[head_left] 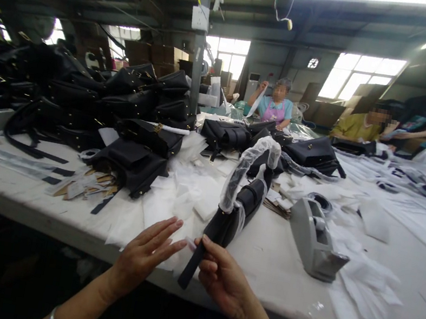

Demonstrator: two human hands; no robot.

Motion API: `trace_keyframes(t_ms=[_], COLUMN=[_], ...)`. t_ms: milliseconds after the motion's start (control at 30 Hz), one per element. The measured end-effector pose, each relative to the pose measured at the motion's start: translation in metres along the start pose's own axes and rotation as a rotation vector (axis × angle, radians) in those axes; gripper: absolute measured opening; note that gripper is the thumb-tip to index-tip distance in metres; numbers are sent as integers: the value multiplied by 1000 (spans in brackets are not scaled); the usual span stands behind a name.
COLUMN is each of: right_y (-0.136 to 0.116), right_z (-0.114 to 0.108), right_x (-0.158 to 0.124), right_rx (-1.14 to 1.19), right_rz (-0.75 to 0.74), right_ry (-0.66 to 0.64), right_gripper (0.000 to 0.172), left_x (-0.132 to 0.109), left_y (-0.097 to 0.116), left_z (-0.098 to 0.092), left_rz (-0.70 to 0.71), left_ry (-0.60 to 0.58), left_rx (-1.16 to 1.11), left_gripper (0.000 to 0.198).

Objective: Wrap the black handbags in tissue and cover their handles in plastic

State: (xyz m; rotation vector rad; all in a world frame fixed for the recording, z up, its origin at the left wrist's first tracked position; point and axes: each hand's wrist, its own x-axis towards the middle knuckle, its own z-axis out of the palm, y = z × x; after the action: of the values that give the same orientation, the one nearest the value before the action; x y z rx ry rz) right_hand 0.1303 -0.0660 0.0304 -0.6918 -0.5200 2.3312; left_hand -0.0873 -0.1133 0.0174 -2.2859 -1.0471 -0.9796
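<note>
A black handbag (253, 195) stands upright on the worktable, its arched handle (236, 172) wrapped in thin translucent white film. A black strap (189, 270) runs from the bag towards me, over the table's front edge. My right hand (225, 278) pinches this strap between thumb and fingers. Just left of it, my left hand (148, 247) is open, fingers stretched out and palm turned towards the strap. A small whitish strip (190, 243) shows between my left fingertips and the strap; I cannot tell whether the left hand touches it.
A grey tape dispenser (313, 243) stands to the right. Black bags (131, 153) are piled at the left, with more bags (313, 154) behind. White sheets (178, 192) and scraps cover the middle of the table. A person (274, 107) in a pink apron sits opposite; others are at the right.
</note>
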Motion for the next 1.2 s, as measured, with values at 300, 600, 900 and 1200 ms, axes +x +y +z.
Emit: trace_keyframes(t_ms=[300,600,900,1200], right_y=[3,-8,-13,2], right_z=[0,-7,-9,-13], right_x=[1,-9,-12,-11], right_rx=[-100,-618,-875,-681], right_rz=[-73,-110,-280,-397], right_ry=[34,60,91,79], right_gripper=[35,49,56,42], left_x=[13,30,22,4], left_y=[20,25,24,29], left_z=[-15,-33,-35,-30], left_rz=[-141,-979,-1165,-1126], left_ry=[19,-57,-361,-501], left_rx=[-408,-874,-898,-799], left_gripper=[30,28,33,34])
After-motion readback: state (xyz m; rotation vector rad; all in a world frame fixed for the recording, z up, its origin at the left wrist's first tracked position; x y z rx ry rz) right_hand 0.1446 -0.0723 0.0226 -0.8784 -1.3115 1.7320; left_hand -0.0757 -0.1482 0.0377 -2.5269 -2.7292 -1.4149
